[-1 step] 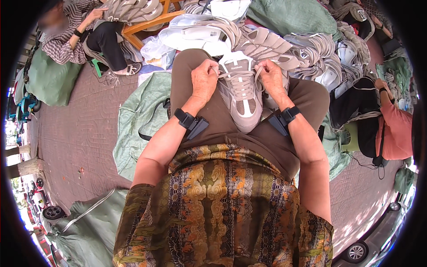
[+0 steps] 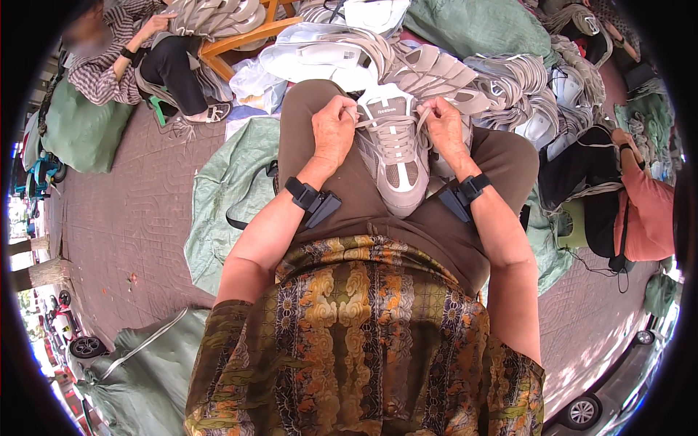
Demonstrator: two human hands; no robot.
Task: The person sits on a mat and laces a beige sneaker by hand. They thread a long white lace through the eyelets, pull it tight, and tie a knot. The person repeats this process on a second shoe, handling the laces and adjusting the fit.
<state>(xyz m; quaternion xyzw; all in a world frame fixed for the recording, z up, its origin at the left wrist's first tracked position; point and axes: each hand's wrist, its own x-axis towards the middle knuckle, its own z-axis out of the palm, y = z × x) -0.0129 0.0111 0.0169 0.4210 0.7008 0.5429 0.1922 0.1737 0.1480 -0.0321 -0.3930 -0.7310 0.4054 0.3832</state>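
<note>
A grey-beige sneaker with white trim (image 2: 402, 195) lies between my thighs, toe toward my body and tongue away from me. Its beige shoelace (image 2: 398, 139) runs criss-cross over the tongue. On the shoe's left side my left hand (image 2: 334, 134) is closed in a pinch on one lace end. My right hand (image 2: 445, 132) pinches the other end on the opposite side. Both stretches of lace reach out from the top eyelets to my fingers. Part of another grey shoe upper (image 2: 440, 166) shows below my right hand, mostly hidden.
Stacks of grey shoe uppers (image 2: 509, 87) lie just beyond my knees, beside a wooden frame (image 2: 251, 38). A green woven sheet (image 2: 218, 203) spreads under me. One person (image 2: 109, 73) sits at far left, another (image 2: 647, 211) at right. Green sacks (image 2: 87, 131) stand on the paving.
</note>
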